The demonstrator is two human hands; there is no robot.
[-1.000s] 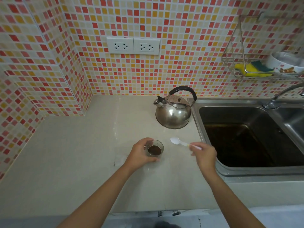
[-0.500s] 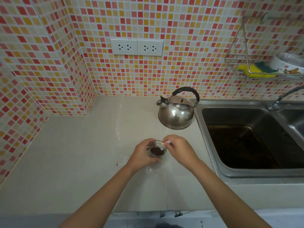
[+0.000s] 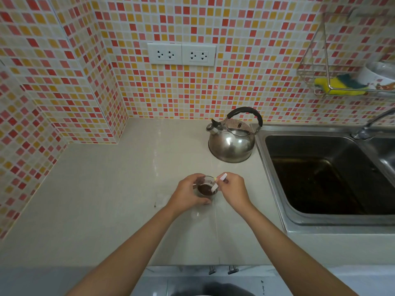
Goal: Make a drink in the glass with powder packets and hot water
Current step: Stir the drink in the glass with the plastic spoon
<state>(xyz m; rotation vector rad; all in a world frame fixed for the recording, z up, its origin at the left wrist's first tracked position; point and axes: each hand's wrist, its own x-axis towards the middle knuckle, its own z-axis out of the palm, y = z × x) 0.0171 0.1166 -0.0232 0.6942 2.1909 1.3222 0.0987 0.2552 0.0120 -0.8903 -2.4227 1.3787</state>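
Observation:
A small clear glass [image 3: 207, 188] with dark brown liquid stands on the pale counter [image 3: 119, 199]. My left hand [image 3: 188, 194] wraps around its left side and holds it. My right hand [image 3: 232, 190] pinches the handle of a white plastic spoon [image 3: 219, 182], whose bowl dips into the brown liquid. A steel kettle [image 3: 232, 143] with a black handle sits behind the glass, by the sink's edge. No powder packets show.
A steel sink [image 3: 316, 174] with a dark basin lies to the right, its tap [image 3: 372, 122] at the far right. A wire rack [image 3: 342, 82] on the tiled wall holds a yellow sponge and a bowl. Two wall sockets [image 3: 181, 54] sit above the counter.
My right hand brought the spoon from the right of the glass over to it and lowered its bowl into the liquid. My left hand stayed on the glass.

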